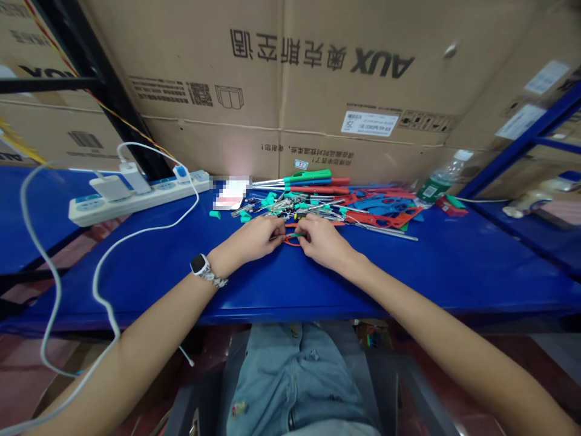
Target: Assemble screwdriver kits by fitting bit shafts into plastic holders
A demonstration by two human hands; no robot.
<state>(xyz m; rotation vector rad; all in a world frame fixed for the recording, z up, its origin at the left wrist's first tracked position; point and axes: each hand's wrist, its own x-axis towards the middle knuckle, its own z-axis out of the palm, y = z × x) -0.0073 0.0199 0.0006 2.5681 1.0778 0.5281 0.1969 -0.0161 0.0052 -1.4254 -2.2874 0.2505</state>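
My left hand [265,236] and my right hand [322,239] meet just above the blue tabletop [281,281], fingers pinched. Between them is an orange-red plastic lighter handle shell [293,241] with a loop, partly hidden by the fingers. A bit of green shows at the right fingertips; its kind is unclear. Right behind the hands lies a pile of small metal and teal lighter parts [267,203]. Red and blue handle shells [385,206] spread to the right of the pile. Assembled long-nosed lighters [313,180] with green, blue and red handles lie at the back.
A white power strip [163,191] with plugged chargers stands at back left, its white cable [149,229] trailing across the table and my left forearm. A bottle [438,181] stands at back right beside a small red box [451,207]. Large cardboard boxes [290,91] wall off the back.
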